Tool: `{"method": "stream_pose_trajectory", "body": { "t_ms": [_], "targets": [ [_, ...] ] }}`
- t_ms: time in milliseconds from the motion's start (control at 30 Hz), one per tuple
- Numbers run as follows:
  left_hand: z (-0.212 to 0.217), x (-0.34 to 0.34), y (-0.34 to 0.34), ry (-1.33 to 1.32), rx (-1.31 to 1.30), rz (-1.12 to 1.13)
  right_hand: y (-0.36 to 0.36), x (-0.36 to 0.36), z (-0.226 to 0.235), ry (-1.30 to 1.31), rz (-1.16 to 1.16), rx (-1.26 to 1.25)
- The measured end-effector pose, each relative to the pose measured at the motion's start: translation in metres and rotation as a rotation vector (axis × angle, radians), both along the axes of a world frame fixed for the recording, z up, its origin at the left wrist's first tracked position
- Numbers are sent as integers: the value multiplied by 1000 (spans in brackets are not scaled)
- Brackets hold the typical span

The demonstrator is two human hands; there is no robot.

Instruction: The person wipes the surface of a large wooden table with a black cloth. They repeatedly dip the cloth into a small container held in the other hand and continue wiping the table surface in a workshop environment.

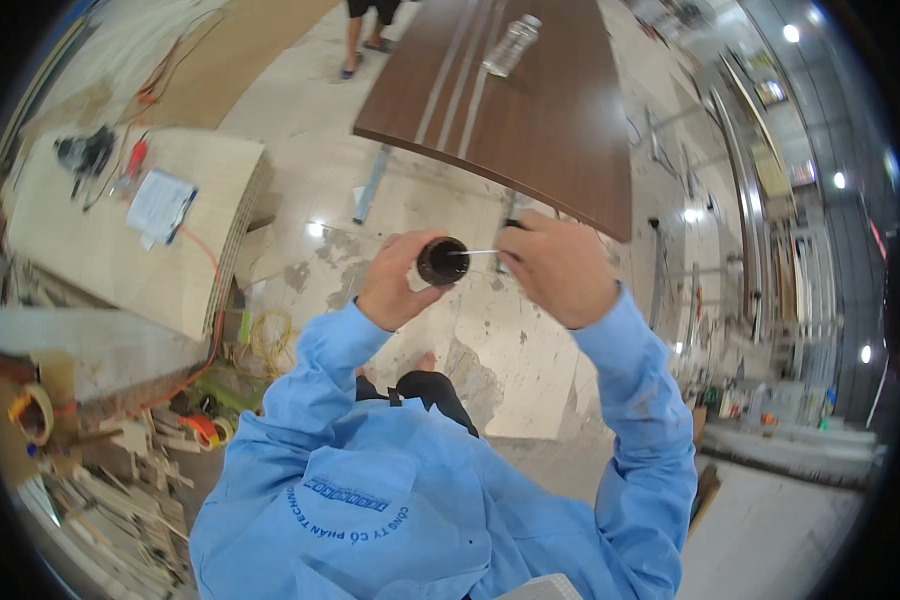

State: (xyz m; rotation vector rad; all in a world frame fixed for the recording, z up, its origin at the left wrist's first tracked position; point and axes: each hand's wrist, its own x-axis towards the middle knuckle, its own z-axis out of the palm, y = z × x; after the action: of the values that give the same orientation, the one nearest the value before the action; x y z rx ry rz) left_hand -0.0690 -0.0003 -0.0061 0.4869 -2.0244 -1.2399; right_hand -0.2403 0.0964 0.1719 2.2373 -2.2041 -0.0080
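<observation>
Brown and rounded, a pot [426,266] sits in the left hand [392,283], which grasps it around the side, fingers over the far edge and thumb at the near one. Its mouth faces up toward the camera; the inside is dark, and I cannot tell what it contains. Just to the right, the right hand [562,272] pinches a thin pale rod [480,252] that runs leftward from its fingers to the pot's mouth; how deep the tip goes is unclear. Blue sleeves [622,345] cover both forearms.

Beyond both hands, and well apart from the pot, stands a brown table [560,130] with three pale stripes [460,75] and a clear bottle [513,47] lying on it. Farther off, ahead of the left hand, are another person's legs [353,48].

Well to the left of the left hand, pale boards [80,235] bear a clipboard [160,205], a red tool [136,157] and a black tool [87,150]. Nearer the body on that side lie tape rolls [36,412] and wood scraps [135,505]. Below the hands spreads a stained, tiled floor [310,275].
</observation>
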Motion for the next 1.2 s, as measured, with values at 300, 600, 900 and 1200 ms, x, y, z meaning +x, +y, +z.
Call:
{"method": "stream_pose_trajectory", "body": {
  "t_ms": [300, 600, 900, 1200],
  "targets": [
    [-9, -53, 10, -143, 47, 44, 111, -104, -104, -604, -378, -287],
    [-29, -111, 25, -214, 205, -98, 203, -172, -324, -1149, -1072, -671],
    [-76, -188, 47, -276, 309, -308, 207, -250, -351, -926, -1212, -1048],
    [-120, -200, 64, -402, 386, -406, 191, -355, -380, -862, -1361, -1360]
  ]
}}
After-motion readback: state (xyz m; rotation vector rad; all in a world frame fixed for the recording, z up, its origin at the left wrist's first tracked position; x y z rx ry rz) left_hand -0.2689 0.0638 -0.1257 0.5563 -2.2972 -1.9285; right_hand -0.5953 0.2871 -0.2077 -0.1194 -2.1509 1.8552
